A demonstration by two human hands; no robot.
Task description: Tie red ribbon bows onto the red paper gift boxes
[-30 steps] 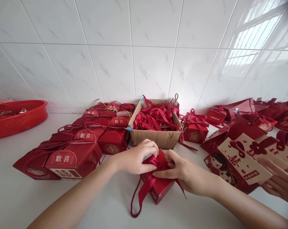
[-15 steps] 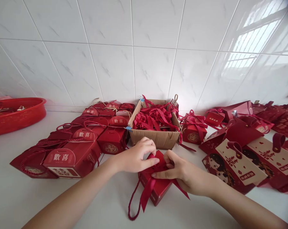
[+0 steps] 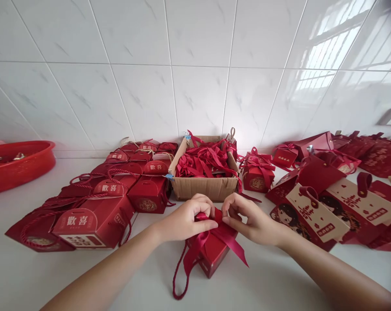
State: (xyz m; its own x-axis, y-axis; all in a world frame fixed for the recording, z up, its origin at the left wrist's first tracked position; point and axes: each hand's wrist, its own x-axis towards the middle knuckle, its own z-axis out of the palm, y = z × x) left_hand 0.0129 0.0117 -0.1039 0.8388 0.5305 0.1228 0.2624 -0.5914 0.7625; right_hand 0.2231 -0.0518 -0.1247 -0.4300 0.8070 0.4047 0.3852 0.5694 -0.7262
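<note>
A small red box sits on the white tabletop with a wide red ribbon on its top and a red cord loop hanging off its left side. My left hand pinches a loop of the ribbon above the left part of the box. Close beside it, my right hand has thumb and fingers pinched on ribbon at the top of the box. The knot area between the hands is partly hidden by my fingers. Two ribbon ends lie over the front of the box.
Behind the hands stands a cardboard box of red ribbons. Rows of red gift boxes are at left, beyond them a red basin. A ribboned box and flat red bags are at right. A tiled wall rises behind.
My right hand has drawn back from the ribbon's middle, its index finger no longer stretched across. The ribbon ends have shifted and a loop shows at my left hand. The view has turned slightly right.
</note>
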